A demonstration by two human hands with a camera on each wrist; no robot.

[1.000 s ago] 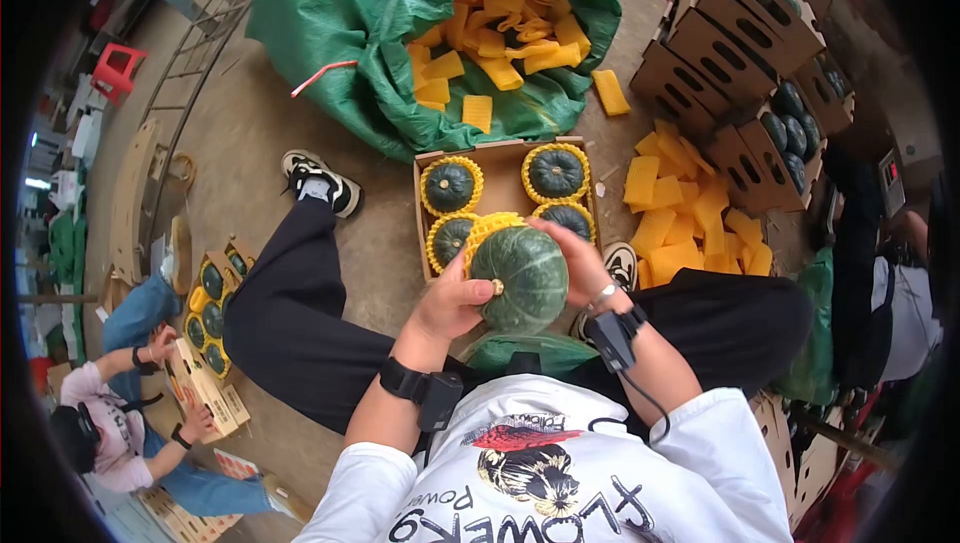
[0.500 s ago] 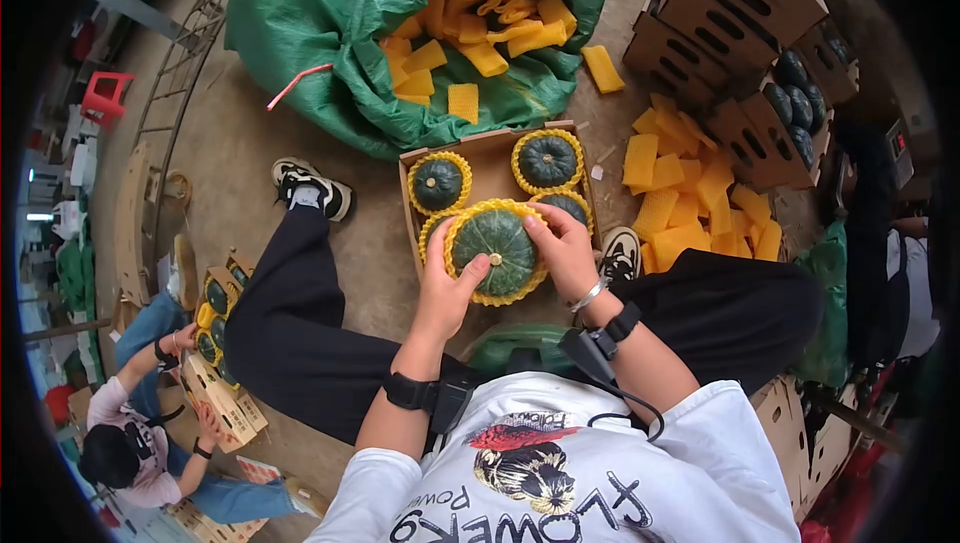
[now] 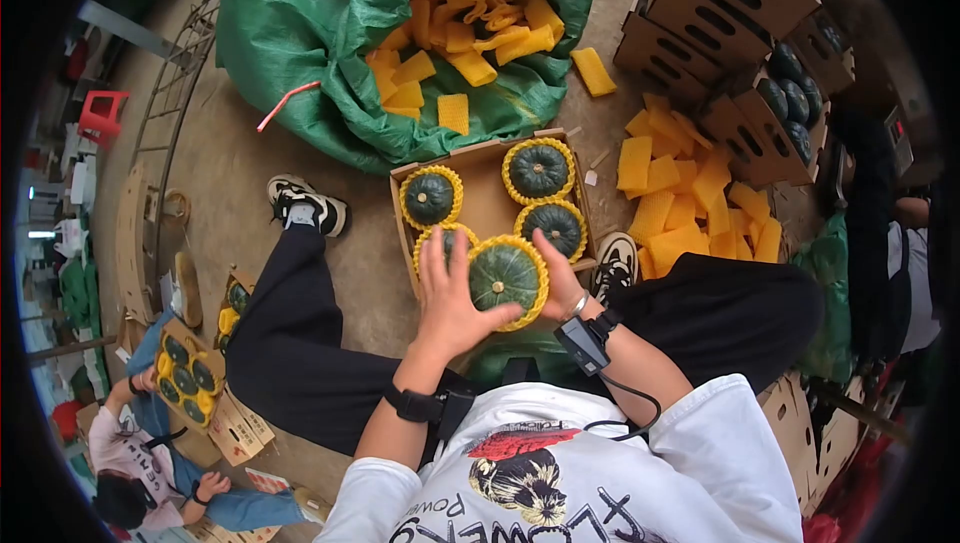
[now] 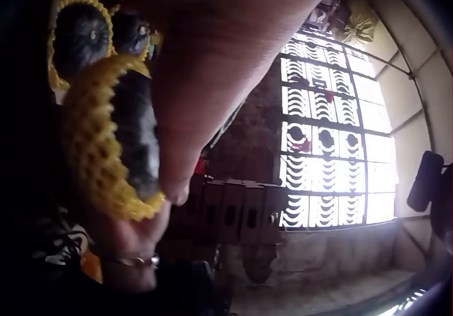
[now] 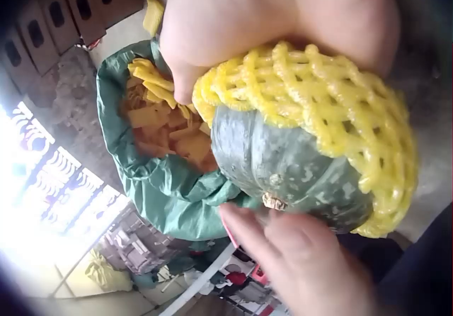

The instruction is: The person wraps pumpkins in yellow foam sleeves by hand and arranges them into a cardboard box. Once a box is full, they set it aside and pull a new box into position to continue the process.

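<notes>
A dark green pumpkin (image 3: 505, 281) in a yellow foam net is held up over the near edge of a cardboard box (image 3: 490, 156). My right hand (image 3: 560, 281) grips it from the right and beneath; the right wrist view shows the palm against the net (image 5: 311, 96). My left hand (image 3: 450, 305) lies along its left side, fingers straight and spread, thumb across the front near the stem. Inside the box sit several netted pumpkins, such as one at the back left (image 3: 430, 197) and one at the back right (image 3: 538, 170); the near left one is partly covered by my left fingers.
Behind the box stands a green sack (image 3: 300, 73) of yellow foam nets. A pile of foam nets (image 3: 680, 213) lies on the right, below stacked cartons (image 3: 710, 18). My legs flank the box. Another person (image 3: 140, 443) handles a box of netted pumpkins (image 3: 188, 378) at left.
The net, earlier bunched at the pumpkin's far side, now wraps round its sides. My left fingers have straightened from their grip, and the pumpkin has turned in my right hand.
</notes>
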